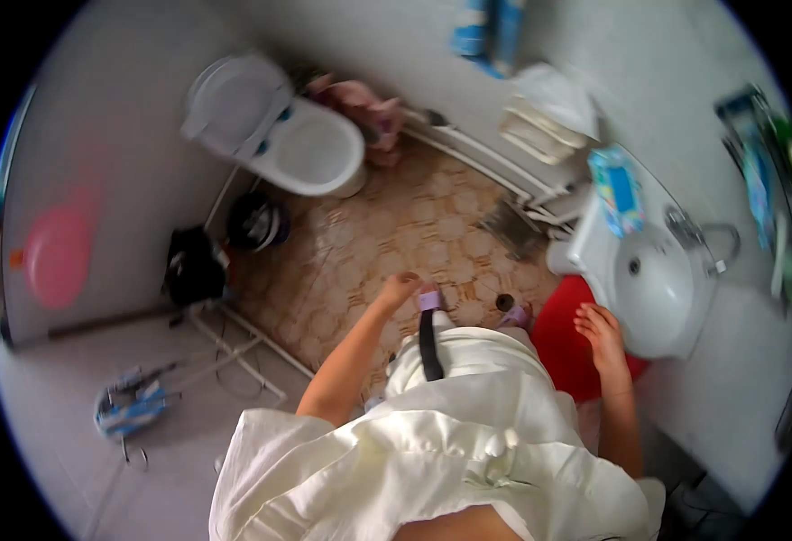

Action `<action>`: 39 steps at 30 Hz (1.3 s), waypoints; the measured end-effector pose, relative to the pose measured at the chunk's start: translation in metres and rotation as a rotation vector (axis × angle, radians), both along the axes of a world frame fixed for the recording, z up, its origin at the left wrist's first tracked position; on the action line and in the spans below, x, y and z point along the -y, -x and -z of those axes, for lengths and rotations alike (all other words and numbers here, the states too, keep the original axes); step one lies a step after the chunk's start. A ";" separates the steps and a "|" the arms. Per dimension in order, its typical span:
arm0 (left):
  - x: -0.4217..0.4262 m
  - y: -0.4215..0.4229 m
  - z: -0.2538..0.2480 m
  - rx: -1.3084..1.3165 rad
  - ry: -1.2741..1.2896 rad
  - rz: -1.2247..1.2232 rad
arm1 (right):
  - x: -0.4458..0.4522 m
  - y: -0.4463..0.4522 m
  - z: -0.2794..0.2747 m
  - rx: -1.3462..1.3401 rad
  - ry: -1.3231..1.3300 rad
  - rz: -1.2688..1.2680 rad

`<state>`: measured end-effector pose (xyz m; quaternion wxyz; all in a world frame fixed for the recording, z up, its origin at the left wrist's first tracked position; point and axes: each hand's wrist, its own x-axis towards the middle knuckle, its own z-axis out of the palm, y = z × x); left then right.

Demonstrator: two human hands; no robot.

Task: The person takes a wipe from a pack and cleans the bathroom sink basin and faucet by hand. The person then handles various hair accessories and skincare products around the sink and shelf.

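Observation:
My left hand point(400, 290) hangs out in front of my body above the tiled floor. Its fingers look loosely curled and blurred, and I cannot see whether anything is in them. A black strap point(429, 347) lies down the front of my white clothing, just below that hand. Over a red basin point(563, 329) is my right hand point(602, 335), fingers stretched out and holding nothing. The white washbasin point(653, 293) with its tap point(685, 230) is close beside that hand. On the washbasin's far edge rests a blue wipes packet point(617, 189).
A toilet point(315, 149) with a raised lid stands at the far left, a dark bucket point(258, 221) beside it. White pipes point(468, 153) run along the wall. A pink basin point(58, 257) hangs at left. A cluttered shelf point(766, 171) is at right.

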<state>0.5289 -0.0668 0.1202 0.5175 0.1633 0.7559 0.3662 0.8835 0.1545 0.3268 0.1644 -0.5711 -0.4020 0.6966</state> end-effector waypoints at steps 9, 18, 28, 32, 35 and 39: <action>-0.150 -0.065 -0.114 -0.126 -0.286 0.038 | -0.021 -0.086 0.022 -0.100 0.008 0.125; -0.271 -0.183 -0.136 -0.102 -0.345 0.214 | -0.030 -0.217 0.051 -0.163 0.006 0.395; -0.387 -0.189 -0.124 -0.009 -0.097 -0.352 | -0.035 -0.306 0.071 -0.199 0.012 0.596; -0.408 -0.191 -0.121 0.012 -0.052 -0.286 | -0.041 -0.313 0.064 -0.173 0.008 0.590; -0.420 -0.186 -0.105 0.164 -0.134 -0.376 | -0.042 -0.314 0.067 -0.162 -0.016 0.578; -0.432 -0.176 -0.085 0.184 -0.159 -0.414 | -0.044 -0.308 0.066 -0.164 -0.033 0.579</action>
